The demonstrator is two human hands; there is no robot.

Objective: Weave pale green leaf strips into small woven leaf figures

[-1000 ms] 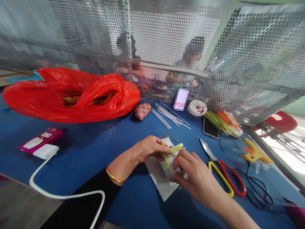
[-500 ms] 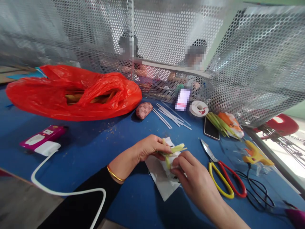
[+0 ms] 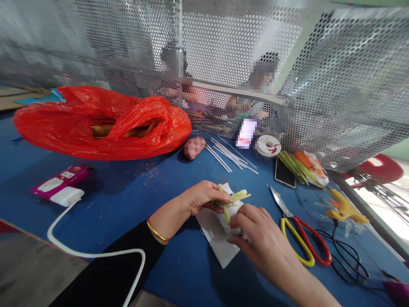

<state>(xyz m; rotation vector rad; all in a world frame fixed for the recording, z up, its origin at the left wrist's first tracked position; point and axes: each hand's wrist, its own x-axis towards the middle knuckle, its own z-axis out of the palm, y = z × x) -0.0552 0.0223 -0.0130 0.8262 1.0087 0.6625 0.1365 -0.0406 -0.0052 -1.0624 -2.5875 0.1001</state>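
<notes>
My left hand (image 3: 206, 197), a gold bangle at its wrist, is closed on a small bundle of pale yellow-green husk-like strips (image 3: 238, 196). Strip ends stick out to the right and downward past the fingers. Close beside it, my right hand (image 3: 255, 226) is closed, its thumb and fingers pinching soft white material (image 3: 234, 209) below the strips. My fingers partly hide that material, and I cannot tell whether it is cotton or tissue. Beneath both hands lies a white sheet of paper (image 3: 219, 247) on the blue table.
Right of my hands lie scissors (image 3: 297, 230) and a yellow glue gun (image 3: 347, 207) with black cable. Further back are white sticks (image 3: 231, 155), a ribbon spool (image 3: 268, 146), a phone (image 3: 284, 172) and green strips (image 3: 292, 166). A red plastic bag (image 3: 102, 123) and purple power bank (image 3: 62, 181) sit left.
My right hand's fingers have shifted slightly and curl closer over the white material. The left hand keeps its grip on the strips. The whole view has moved a little.
</notes>
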